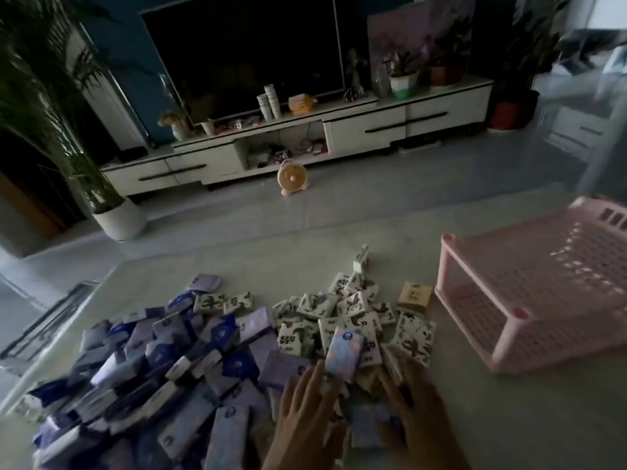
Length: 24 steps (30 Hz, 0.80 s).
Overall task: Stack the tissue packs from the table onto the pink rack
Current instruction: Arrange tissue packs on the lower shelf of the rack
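Since the tissue packs (152, 385) lie in a loose, overlapping heap across the near half of the table (509, 418), I read both hands as sorting rather than lifting. The left hand (305, 412) and the right hand (417, 412) lie flat on the pile with fingers straight and spread, gripping nothing that I can see. Between them, at twelve o'clock, a lilac pack (344, 352) stands tilted, propped on the black-and-white printed packs (339, 317) — probably the next candidate, because it sits proud of the rest. The blue and purple packs bank up from nine to eleven o'clock of the hands. A lone beige pack (414, 295) lies at one o'clock, just beside the pink rack (529, 266). The rack stands on the table at two o'clock, with both shelves bare as far as I can see — so nothing is stacked yet, and I judge its nearness should keep each carry short.
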### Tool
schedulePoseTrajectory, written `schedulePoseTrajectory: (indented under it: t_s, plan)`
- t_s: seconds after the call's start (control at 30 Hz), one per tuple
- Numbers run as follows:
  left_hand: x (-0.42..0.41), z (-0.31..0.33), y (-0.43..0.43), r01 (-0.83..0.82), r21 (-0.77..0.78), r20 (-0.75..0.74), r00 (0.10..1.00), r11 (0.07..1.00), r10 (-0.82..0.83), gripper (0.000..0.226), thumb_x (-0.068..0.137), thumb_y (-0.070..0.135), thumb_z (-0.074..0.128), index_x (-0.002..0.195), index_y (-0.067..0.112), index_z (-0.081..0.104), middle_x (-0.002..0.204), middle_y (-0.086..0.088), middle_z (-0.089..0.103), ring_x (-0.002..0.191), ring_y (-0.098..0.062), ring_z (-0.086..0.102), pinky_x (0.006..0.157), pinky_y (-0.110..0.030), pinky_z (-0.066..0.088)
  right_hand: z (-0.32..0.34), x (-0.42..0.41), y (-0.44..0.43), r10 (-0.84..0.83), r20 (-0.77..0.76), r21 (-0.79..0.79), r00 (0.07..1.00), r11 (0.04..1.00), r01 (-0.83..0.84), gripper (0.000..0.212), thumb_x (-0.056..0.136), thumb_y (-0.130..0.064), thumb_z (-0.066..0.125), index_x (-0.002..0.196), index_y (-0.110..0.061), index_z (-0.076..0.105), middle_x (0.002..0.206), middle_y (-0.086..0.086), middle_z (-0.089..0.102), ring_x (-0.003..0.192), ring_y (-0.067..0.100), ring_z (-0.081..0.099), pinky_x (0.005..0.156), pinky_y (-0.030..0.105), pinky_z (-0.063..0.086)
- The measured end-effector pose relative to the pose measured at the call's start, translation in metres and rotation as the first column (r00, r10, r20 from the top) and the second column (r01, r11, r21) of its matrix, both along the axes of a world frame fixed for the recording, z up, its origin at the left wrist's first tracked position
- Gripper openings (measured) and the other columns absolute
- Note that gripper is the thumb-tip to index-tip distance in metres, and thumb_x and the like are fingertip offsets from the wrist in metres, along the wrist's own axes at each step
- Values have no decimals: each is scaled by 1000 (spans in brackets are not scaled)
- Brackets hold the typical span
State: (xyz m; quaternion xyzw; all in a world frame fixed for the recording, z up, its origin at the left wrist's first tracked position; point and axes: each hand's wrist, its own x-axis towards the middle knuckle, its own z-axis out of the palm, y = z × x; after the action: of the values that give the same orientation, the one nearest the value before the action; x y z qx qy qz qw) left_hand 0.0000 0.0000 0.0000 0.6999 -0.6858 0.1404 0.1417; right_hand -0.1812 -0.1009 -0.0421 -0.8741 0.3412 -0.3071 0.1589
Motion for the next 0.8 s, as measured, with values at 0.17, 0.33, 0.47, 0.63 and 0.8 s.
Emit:
schedulePoseTrajectory:
  t_s: [0.17, 0.33, 0.47, 0.63, 0.8]
  plan:
    - [-4, -53, -10, 34, -5, 92, 995, 999, -33, 58, 94, 52, 15, 145, 26, 22, 152, -2, 25, 141, -16, 10, 109, -43, 13, -15, 7, 4, -56, 191, -152, 980, 985, 86, 59, 86, -59, 38, 133, -22, 41, 138, 10, 45, 126, 23, 41, 97, 33, 35]
    - [-6, -60, -15, -83, 53, 160, 984, 995, 73, 60, 94, 55, 10, 138, 26, 39, 142, -5, 43, 133, -22, 36, 104, -41, 18, -30, 7, 4, -101, 210, -138, 972, 982, 132, 54, 83, -46, 48, 128, -16, 48, 131, 11, 53, 119, 23, 48, 98, 30, 34]
    - [-19, -52, 2, -145, 109, 52, 989, 983, 140, 55, 93, 46, 21, 125, 19, 55, 135, -7, 50, 127, -24, 45, 111, -46, 18, -25, 0, 17, -154, 96, -96, 983, 982, 163, 49, 85, -37, 44, 120, -5, 57, 121, 13, 59, 109, 27, 57, 96, 23, 35]
    - [-3, -40, 36, -75, 98, -34, 996, 992, 78, 79, 76, 55, -3, 138, 27, 38, 154, 3, 15, 143, -16, -2, 106, -40, -23, -14, -22, 35, -128, 37, -35, 991, 991, 129, 60, 86, -49, 30, 128, -12, 53, 134, 3, 51, 121, 20, 50, 100, 21, 31]
    - [-2, -19, 61, -56, 1, -81, 995, 998, 56, 86, 79, 63, -1, 136, 17, 44, 146, -5, 37, 140, -24, 20, 113, -42, 11, -7, -81, 52, -218, -17, 58, 976, 974, 219, 64, 91, -54, 37, 140, -13, 36, 146, 5, 37, 133, 17, 36, 106, 19, 22]
